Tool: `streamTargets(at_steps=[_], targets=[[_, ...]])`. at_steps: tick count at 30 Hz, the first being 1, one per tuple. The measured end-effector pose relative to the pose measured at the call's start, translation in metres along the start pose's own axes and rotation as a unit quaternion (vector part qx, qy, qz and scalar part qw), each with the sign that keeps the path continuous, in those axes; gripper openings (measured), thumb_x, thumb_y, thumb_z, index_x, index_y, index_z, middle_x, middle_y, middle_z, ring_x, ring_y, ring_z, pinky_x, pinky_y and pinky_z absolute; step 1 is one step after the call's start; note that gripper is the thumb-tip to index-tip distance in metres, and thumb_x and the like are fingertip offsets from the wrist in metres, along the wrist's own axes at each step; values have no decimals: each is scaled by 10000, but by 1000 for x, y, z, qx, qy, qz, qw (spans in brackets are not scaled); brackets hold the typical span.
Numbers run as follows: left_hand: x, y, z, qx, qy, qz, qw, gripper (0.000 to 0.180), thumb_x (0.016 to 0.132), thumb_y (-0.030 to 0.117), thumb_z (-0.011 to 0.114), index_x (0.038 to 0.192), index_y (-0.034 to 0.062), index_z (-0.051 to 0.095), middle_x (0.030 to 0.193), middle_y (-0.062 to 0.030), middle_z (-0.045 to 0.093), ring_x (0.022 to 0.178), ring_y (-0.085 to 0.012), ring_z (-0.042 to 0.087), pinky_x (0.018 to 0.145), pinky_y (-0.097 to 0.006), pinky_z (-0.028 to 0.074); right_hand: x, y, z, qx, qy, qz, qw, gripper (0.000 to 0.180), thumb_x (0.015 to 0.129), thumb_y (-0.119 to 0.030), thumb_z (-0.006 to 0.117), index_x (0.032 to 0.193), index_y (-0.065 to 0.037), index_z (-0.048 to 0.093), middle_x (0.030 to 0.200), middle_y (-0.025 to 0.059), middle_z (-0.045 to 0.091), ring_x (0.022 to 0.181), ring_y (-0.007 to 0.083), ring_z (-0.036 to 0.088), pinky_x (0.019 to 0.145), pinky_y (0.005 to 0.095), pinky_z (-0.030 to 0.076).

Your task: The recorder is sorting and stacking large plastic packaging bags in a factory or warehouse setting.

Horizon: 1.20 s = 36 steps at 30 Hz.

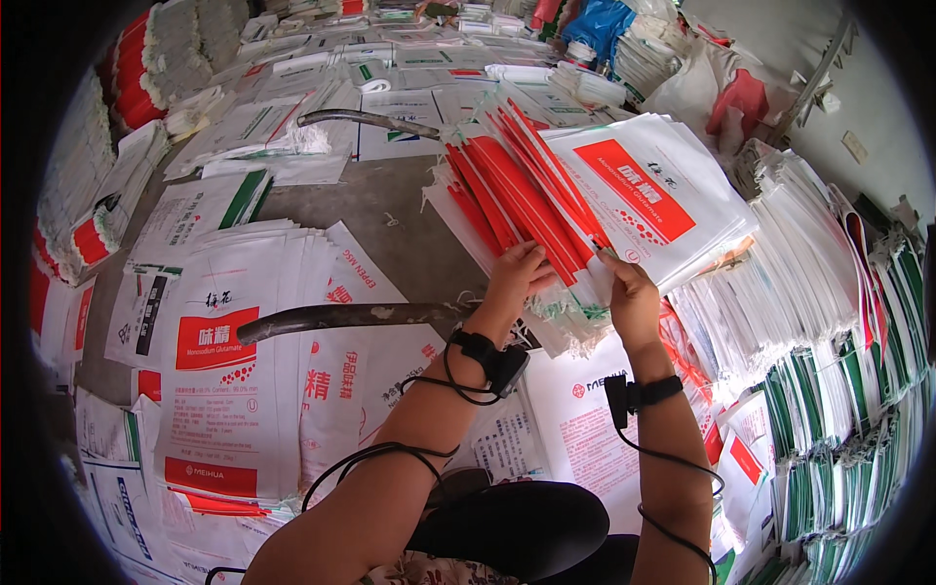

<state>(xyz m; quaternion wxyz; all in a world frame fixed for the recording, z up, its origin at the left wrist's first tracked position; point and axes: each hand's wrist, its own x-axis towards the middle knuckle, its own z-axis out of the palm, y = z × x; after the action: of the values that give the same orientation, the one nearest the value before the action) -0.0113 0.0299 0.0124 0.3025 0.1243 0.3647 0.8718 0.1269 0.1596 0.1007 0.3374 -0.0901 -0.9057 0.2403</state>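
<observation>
A stack of white printed sacks (726, 210) with red panels lies in front of me, tilted. Along its left side, red-edged folded sacks (517, 190) fan out, with frayed white threads at their near ends. My left hand (517, 283) is closed at the near end of these red edges, fingers curled on a sack. Just to its right, my right hand (632, 292) pinches the near edge of a sack between thumb and fingers. Black straps with small devices (505, 370) and cables are on both wrists.
Two dark curved bars (341, 317) stick out leftward, near and far. A sack pile (210, 292) stands at left. Tall bundles (770, 292) and green-edged stacks (829, 448) crowd the right. At the back are a blue plastic bag (603, 31) and the wall (868, 97).
</observation>
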Motion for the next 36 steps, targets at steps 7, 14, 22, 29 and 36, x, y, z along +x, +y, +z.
streamTargets(at_steps=[7, 14, 22, 29, 36], targets=[[1, -1, 0, 10, -6, -8, 1000, 350, 997, 247, 585, 1270, 30, 552, 1218, -120, 638, 1133, -250, 630, 971, -399, 535, -1, 0, -1, -4, 6, -15, 1000, 429, 859, 84, 521, 1147, -162, 720, 989, 142, 686, 858, 307, 678, 774, 359, 535], [0, 1, 5, 18, -15, -6, 1000, 332, 998, 268, 584, 1253, 56, 574, 1212, -106, 648, 1133, -239, 627, 976, -391, 527, -1, 4, -2, 0, -10, -19, 1000, 399, 851, 79, 522, 1112, -147, 722, 985, 149, 675, 841, 318, 676, 748, 375, 537], [-2, 2, 0, 13, -16, 4, 1000, 357, 969, 259, 631, 1263, 64, 580, 1202, -79, 645, 1107, -214, 632, 978, -389, 526, -10, -34, 2, -180, -59, -65, 980, 461, 791, -161, 716, 1234, -123, 594, 1045, 173, 630, 861, 371, 666, 745, 447, 564], [-3, 3, 5, 29, -7, 11, 999, 419, 965, 269, 639, 1325, 69, 558, 1229, -88, 629, 1107, -224, 628, 968, -387, 532, -6, -19, -4, -141, -56, -91, 984, 485, 812, -46, 625, 1284, -147, 576, 1052, 188, 619, 833, 381, 665, 738, 457, 566], [-5, 0, 4, 23, 6, 7, 1000, 460, 971, 324, 632, 1345, 69, 553, 1242, -107, 623, 1133, -245, 615, 984, -406, 521, -8, -21, -3, -178, -93, -95, 975, 430, 813, -44, 617, 1231, -142, 640, 1036, 191, 625, 845, 364, 673, 738, 451, 568]])
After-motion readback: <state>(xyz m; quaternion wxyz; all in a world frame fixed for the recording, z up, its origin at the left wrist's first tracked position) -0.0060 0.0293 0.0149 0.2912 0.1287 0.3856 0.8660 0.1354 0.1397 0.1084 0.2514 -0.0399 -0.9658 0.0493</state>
